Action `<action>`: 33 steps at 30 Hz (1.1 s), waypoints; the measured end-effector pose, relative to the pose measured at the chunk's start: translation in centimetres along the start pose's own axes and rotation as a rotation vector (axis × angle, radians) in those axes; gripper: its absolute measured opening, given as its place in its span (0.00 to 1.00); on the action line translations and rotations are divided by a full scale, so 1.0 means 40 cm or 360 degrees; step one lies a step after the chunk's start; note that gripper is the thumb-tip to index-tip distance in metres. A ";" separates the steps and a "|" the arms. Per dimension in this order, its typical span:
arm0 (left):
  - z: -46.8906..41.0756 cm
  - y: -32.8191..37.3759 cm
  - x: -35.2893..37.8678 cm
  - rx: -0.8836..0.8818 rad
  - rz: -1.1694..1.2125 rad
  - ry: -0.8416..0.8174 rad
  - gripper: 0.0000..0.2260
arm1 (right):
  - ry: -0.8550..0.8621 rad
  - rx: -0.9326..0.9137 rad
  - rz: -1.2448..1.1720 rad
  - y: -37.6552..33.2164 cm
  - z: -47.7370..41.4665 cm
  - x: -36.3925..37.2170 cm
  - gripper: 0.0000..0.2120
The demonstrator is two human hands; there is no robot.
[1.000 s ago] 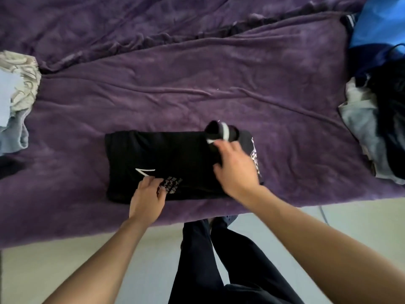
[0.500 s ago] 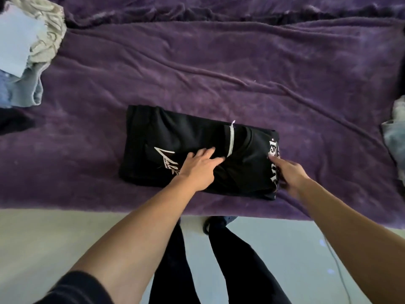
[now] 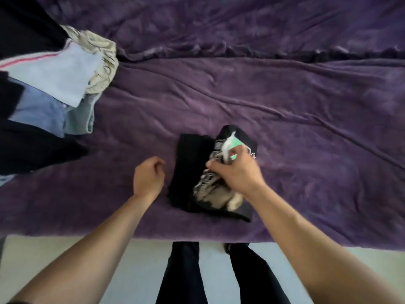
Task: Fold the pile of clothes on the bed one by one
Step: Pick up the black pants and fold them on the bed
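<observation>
A black shirt point(image 3: 190, 172) with a pale print lies folded into a small bundle near the front edge of the bed. My right hand point(image 3: 237, 173) rests on top of it, fingers closed on the folded-over printed half, where a white and green label shows. My left hand point(image 3: 149, 177) sits just left of the bundle on the blanket, curled into a loose fist with nothing in it.
The bed is covered by a purple blanket point(image 3: 285, 102). A stack of clothes point(image 3: 54, 88) in light blue, denim, patterned beige and black lies at the left. My dark-trousered legs point(image 3: 186, 273) stand on the pale floor by the bed's front edge.
The shirt has been folded in half from right to left into a narrower bundle. My left hand came off the shirt and closed beside it. The view swung left, showing the stack.
</observation>
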State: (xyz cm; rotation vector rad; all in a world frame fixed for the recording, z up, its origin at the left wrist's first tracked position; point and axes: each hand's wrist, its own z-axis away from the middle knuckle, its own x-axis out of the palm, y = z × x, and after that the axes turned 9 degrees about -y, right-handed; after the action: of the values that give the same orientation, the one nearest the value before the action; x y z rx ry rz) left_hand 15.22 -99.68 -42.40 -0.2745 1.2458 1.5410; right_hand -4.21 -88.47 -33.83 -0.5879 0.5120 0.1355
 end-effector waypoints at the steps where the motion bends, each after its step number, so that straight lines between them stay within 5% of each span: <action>1: -0.012 -0.037 -0.032 -0.0055 -0.0030 0.0011 0.11 | -0.0151 -0.0018 0.0016 -0.033 -0.012 0.055 0.27; 3: -0.041 -0.090 -0.075 -0.0129 -0.0042 0.0008 0.10 | -0.0328 -0.0107 0.0000 -0.063 -0.032 0.143 0.20; 6: -0.078 -0.089 -0.077 -0.0113 -0.0040 -0.0004 0.08 | 0.0106 -0.0256 0.0067 -0.019 -0.043 0.169 0.08; 10: -0.099 0.049 0.002 0.0032 0.0192 -0.0142 0.22 | 0.0627 -0.0098 0.0346 0.121 -0.037 0.131 0.18; 13: -0.109 0.145 0.087 0.0107 -0.0024 -0.0329 0.30 | 0.0501 0.0068 0.0490 0.188 -0.052 0.143 0.28; 19: -0.154 0.034 0.203 0.0209 -0.0768 -0.0356 0.27 | 0.0303 0.0144 0.0668 0.260 -0.111 0.279 0.33; 24: -0.175 0.037 0.237 0.0179 -0.0769 -0.0254 0.28 | 0.0357 0.0168 0.0718 0.292 -0.161 0.299 0.32; 28: -0.177 0.042 0.223 0.0706 -0.0949 -0.0258 0.26 | 0.0351 0.0145 0.0694 0.303 -0.158 0.297 0.33; 33: -0.193 0.076 0.224 0.0278 -0.0894 -0.0411 0.22 | 0.0296 0.0135 0.0585 0.294 -0.153 0.274 0.33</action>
State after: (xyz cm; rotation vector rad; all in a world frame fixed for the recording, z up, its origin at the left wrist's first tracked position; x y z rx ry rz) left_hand 6.00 -100.28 -50.40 -0.2730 0.9825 0.9460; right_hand -0.40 -82.40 -49.49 -0.4209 0.8004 0.4083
